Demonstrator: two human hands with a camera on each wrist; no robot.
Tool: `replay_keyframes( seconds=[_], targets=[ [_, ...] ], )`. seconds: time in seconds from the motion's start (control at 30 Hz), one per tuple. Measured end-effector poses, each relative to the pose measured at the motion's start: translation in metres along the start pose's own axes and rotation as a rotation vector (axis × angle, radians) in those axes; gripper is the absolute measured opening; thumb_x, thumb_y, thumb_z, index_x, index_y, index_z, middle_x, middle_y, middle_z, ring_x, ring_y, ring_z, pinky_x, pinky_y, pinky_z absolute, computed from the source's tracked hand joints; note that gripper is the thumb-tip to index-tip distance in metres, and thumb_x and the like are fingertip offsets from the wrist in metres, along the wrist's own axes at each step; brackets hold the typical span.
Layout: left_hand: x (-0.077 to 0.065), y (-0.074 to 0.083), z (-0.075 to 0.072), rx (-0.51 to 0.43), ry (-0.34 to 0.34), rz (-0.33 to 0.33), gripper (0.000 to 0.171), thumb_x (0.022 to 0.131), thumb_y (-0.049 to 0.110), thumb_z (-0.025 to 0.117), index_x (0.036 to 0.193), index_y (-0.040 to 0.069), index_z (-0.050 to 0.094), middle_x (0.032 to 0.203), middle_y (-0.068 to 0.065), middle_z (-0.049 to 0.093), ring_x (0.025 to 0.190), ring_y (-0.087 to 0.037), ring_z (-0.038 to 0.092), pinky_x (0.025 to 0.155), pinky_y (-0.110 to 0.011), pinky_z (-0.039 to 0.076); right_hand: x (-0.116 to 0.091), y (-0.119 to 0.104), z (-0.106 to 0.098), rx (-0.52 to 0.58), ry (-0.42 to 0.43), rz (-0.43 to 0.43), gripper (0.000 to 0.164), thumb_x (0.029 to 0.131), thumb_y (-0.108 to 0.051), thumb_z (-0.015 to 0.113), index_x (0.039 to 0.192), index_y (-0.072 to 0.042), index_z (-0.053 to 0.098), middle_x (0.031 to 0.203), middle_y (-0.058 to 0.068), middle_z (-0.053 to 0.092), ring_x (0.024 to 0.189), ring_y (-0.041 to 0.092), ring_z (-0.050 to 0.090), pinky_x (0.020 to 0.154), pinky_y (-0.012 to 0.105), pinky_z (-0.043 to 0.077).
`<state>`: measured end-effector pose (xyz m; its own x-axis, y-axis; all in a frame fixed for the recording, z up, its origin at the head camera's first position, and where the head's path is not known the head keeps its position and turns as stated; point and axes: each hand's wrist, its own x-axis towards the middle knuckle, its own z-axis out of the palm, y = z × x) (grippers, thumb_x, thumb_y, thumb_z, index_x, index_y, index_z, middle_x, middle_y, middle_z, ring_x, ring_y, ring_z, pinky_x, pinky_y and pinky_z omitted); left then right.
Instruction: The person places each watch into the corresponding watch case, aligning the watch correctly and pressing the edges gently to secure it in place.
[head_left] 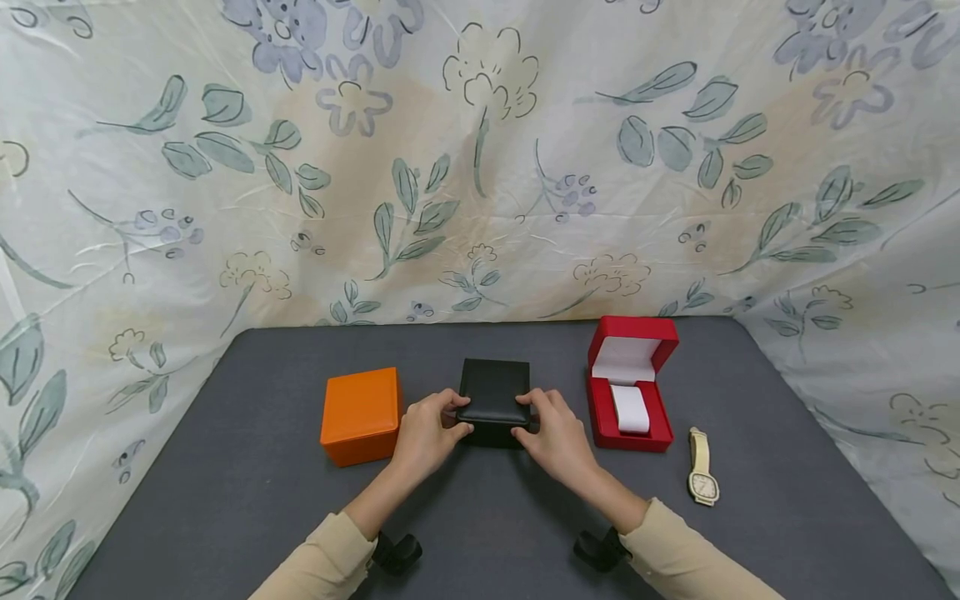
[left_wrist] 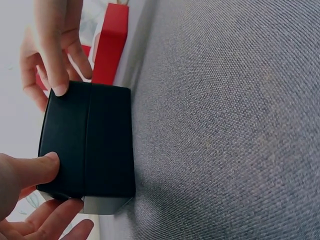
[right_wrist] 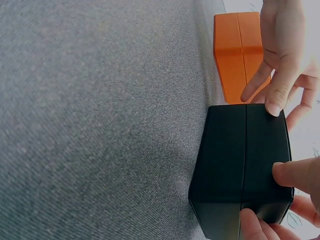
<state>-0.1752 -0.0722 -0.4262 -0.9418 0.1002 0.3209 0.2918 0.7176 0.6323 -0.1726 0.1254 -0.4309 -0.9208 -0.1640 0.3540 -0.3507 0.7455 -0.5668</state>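
A closed black watch box (head_left: 492, 392) stands on the grey table, and a thin seam between its lid and base runs around it in both wrist views. My left hand (head_left: 430, 431) grips the lid at its left side, thumb on the front face and fingers along the side. Opposite it, my right hand (head_left: 557, 435) holds the lid's right side in the same way. The thumbs (left_wrist: 42, 169) press on the lid's front in the left wrist view. What lies inside the box is hidden.
To the left sits a closed orange box (head_left: 362, 415). A red box (head_left: 632, 425) stands right of the hands, lid up, with a white cushion (head_left: 630, 408) inside. Farther right lies a gold-coloured watch (head_left: 702, 479). Floral cloth (head_left: 480, 225) hangs behind the table (head_left: 255, 467).
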Motion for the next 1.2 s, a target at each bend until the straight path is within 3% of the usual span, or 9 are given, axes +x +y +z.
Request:
replay_keyframes(
  seconds=[0.3,0.5,0.67,0.83,1.07,1.2],
  targets=[
    [0.001,0.002,-0.002,-0.016,-0.029,-0.012,0.03,0.071,0.012,0.079,0.099,0.014,0.067,0.099,-0.007,0.068,0.07,-0.012,0.066,0.058,-0.02,0.052,0.002,-0.001,-0.006,0.029,-0.052,0.04,0.04,0.073,-0.014,0.077,0.11,-0.01,0.062,0.098,0.012,0.057,0.072,0.014,0.057,0.059,0.026,0.047],
    [0.002,0.005,-0.006,-0.014,-0.067,-0.026,0.03,0.073,0.013,0.078,0.1,0.013,0.067,0.099,-0.007,0.067,0.071,-0.012,0.066,0.057,-0.019,0.051,0.003,0.0,-0.009,0.072,-0.074,0.058,0.039,0.074,-0.014,0.077,0.111,-0.011,0.063,0.099,0.01,0.057,0.076,0.016,0.064,0.064,0.029,0.052],
    [0.002,0.005,-0.011,-0.006,-0.116,-0.01,0.03,0.076,0.017,0.075,0.104,0.013,0.067,0.102,-0.007,0.066,0.07,-0.011,0.064,0.055,-0.018,0.049,0.002,0.001,-0.01,0.08,-0.099,0.059,0.038,0.076,-0.016,0.074,0.112,-0.013,0.061,0.101,0.012,0.056,0.074,0.013,0.061,0.06,0.026,0.048],
    [0.001,0.006,-0.015,0.081,-0.163,0.024,0.032,0.078,0.022,0.073,0.108,0.014,0.066,0.099,-0.006,0.066,0.069,-0.011,0.061,0.053,-0.02,0.046,0.001,0.001,-0.012,0.086,-0.148,0.069,0.038,0.08,-0.018,0.071,0.116,-0.013,0.059,0.105,0.014,0.055,0.079,0.016,0.059,0.059,0.026,0.046],
    [0.002,0.01,-0.019,0.21,-0.182,0.046,0.032,0.08,0.03,0.071,0.11,0.018,0.066,0.109,-0.008,0.061,0.06,-0.012,0.05,0.048,-0.023,0.039,0.003,0.003,-0.021,0.076,-0.145,0.05,0.035,0.081,-0.018,0.07,0.115,-0.014,0.059,0.109,0.011,0.059,0.091,0.024,0.064,0.072,0.036,0.054],
    [0.004,0.011,-0.023,0.234,-0.168,0.057,0.03,0.081,0.032,0.07,0.107,0.019,0.066,0.113,-0.008,0.059,0.073,-0.017,0.057,0.056,-0.027,0.046,0.005,0.007,-0.029,0.087,-0.119,0.007,0.034,0.081,-0.016,0.07,0.113,-0.011,0.06,0.107,0.01,0.061,0.091,0.024,0.064,0.074,0.037,0.054]
  ],
)
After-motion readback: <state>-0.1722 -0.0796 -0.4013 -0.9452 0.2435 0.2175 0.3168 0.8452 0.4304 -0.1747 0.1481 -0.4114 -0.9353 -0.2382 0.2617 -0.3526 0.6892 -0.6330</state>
